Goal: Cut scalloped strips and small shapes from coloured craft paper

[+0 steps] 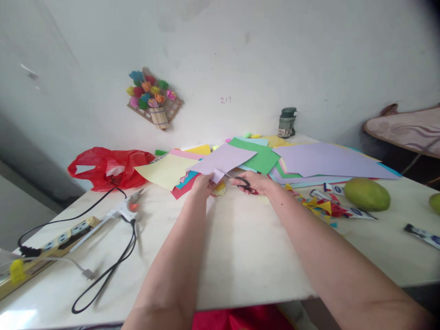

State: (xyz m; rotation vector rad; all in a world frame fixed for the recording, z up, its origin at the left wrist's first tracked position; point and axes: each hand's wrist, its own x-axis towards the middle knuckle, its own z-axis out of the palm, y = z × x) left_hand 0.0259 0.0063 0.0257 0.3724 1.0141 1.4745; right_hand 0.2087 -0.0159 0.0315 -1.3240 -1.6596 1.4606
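My left hand [205,184] is closed on the near edge of a lilac paper sheet [225,158], in the middle of the view. My right hand [250,181] is wrapped round the dark handles of a pair of scissors [243,183]. The scissor blades point left and touch the near edge of the lilac sheet, by a small flap of it beside my left fingers. Behind and under the sheet lie a green sheet [264,158], a pale yellow sheet [168,170] and a red sheet [182,189].
Left: a red plastic bag [103,176], a glue gun [129,208], a black cable and a power strip [65,238]. Right: a lilac sheet stack [330,160], paper scraps [318,208], a green mango [367,194] and a tube [422,234]. A dark bottle [287,123] stands at the back.
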